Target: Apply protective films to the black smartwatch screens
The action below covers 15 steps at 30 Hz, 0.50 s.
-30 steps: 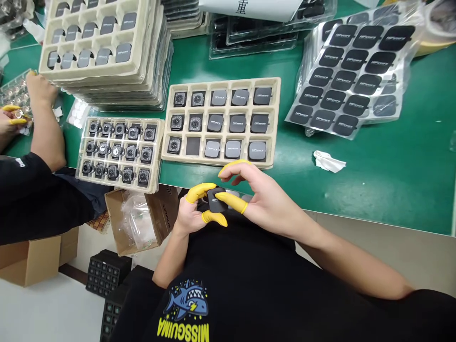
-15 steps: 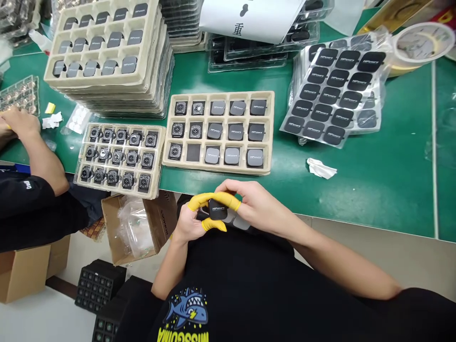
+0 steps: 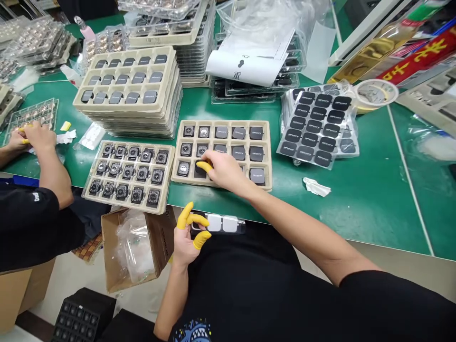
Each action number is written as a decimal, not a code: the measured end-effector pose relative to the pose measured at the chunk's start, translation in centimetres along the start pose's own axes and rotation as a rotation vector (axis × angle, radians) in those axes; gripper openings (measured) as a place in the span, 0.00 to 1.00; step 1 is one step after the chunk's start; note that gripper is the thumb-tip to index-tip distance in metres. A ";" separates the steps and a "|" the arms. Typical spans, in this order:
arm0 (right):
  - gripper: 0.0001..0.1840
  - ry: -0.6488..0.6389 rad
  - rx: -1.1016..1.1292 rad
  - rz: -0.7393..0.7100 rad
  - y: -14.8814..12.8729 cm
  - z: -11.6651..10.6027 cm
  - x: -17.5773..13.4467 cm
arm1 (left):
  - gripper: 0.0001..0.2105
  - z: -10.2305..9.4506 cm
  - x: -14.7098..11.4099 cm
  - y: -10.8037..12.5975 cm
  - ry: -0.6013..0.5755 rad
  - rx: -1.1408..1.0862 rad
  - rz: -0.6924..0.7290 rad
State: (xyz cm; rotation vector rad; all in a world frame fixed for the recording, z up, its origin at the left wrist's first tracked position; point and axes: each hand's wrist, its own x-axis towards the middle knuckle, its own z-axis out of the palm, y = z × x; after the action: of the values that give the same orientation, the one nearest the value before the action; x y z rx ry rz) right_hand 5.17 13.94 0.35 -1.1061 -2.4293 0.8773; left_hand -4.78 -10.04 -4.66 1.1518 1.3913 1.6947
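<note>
Grn tbl (image 3: 370,209), pale flr (image 3: 80,275) below, prob. tiled.

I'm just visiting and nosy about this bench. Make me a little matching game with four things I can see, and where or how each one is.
Things:
1. The right hand
2. The left hand
3. The cardboard box
4. The white scrap

Places and states:
A. Open, with clear plastic inside
B. Crumpled, on the green table
C. Over a pale tray with compartments
D. On the wearer's side of the table edge, yellow-covered fingertips apart

Right pairs: 1-C, 2-D, 3-A, 4-B
</note>
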 end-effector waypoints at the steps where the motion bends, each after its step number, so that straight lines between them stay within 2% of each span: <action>1: 0.06 0.001 -0.037 -0.015 0.0 0.7 0.4 | 0.36 -0.1 -0.3 -0.1 0.005 0.001 -0.004; 4: 0.08 0.020 -0.148 -0.051 0.2 2.0 0.3 | 0.34 -0.2 -1.1 -0.4 0.030 0.000 -0.016; 7: 0.14 0.054 -0.238 -0.052 1.0 1.9 0.6 | 0.33 -0.2 -1.4 -0.7 0.020 0.009 -0.022; 15: 0.25 0.034 -0.321 -0.025 3.2 0.2 6.0 | 0.31 -0.2 -0.7 -0.7 -0.029 0.066 0.059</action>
State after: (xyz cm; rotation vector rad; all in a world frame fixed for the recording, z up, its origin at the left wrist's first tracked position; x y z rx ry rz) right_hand 3.01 20.07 -1.69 -1.1822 -2.6102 0.4645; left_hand -4.70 -10.56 -5.50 1.2607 1.4174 1.6774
